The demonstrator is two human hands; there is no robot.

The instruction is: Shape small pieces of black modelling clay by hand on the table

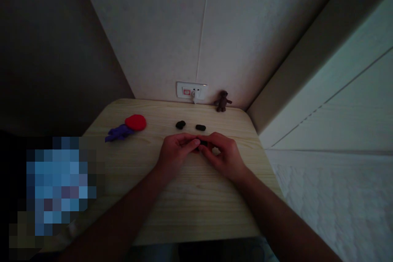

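Observation:
Over the middle of the table [196, 204], my left hand [175, 152] and my right hand [227, 154] meet at the fingertips. Between them they pinch a small piece of black modelling clay [203, 143], mostly covered by the fingers. Just beyond the hands lie two more black pieces: an uneven lump [180, 125] on the left and a smooth, rounded bar [200, 127] on the right. Both rest on the wood, apart from my fingers.
At the left, a flat red disc [135, 122] touches a purple clay shape [120, 132]. A small dark brown figure [223, 101] stands by the wall at the back right. A plug sits in the wall socket [181, 90]. White quilted bedding [334, 200] lies right of the table.

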